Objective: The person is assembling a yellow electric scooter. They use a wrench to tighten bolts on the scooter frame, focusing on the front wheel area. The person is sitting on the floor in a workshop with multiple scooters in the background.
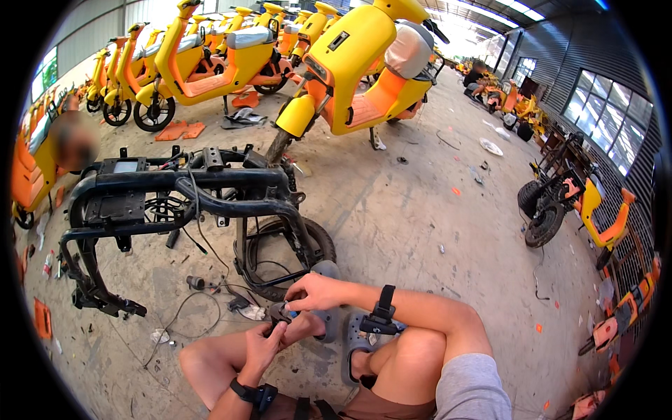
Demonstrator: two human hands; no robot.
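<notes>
Close together above my bent left leg, both hands work on one small dark grey part; its kind is too small and too covered to tell. My left hand grips it from below, thumb on top. From the right, my right hand pinches its upper end, fingers bent. Just beyond them lies a black scooter frame on the floor, stripped of panels, with loose cables. A wheel with a black tyre sits at its right end. A dark connector-like piece and thin wires rest on the floor left of my hands.
Yellow and orange scooters stand in rows beyond the frame. A partly stripped scooter is at the right, near a dark wall with windows. Orange panels and scraps litter the concrete floor. Another person is at the left.
</notes>
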